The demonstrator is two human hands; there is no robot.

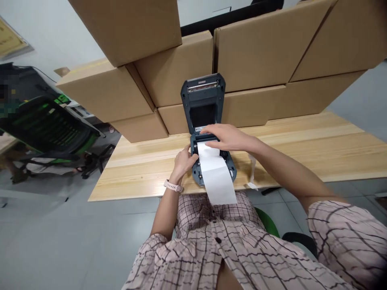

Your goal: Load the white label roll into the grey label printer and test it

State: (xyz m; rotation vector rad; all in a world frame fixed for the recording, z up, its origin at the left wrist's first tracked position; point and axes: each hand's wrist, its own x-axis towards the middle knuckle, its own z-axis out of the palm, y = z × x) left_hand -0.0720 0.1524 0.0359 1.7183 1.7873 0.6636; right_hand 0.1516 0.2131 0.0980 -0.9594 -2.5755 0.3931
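Observation:
A dark grey label printer (196,171) stands near the table's front edge, its lid (203,92) raised against the boxes. Inside lies a white label roll (207,150), and a strip of label paper (219,181) runs from it over the printer's front and past the table edge. My left hand (183,162) grips the printer's left side, thumb over the rim beside the roll. Over the back of the roll reaches my right hand (228,137), fingers stretched out and apart. Its fingertips are at the top of the roll; whether they press on it I cannot tell.
Stacked cardboard boxes (256,48) line the back of the wooden table (136,169). A small scrap of white paper (252,185) lies at the front edge, right of the printer. An office chair (51,125) and part of another person stand at the left.

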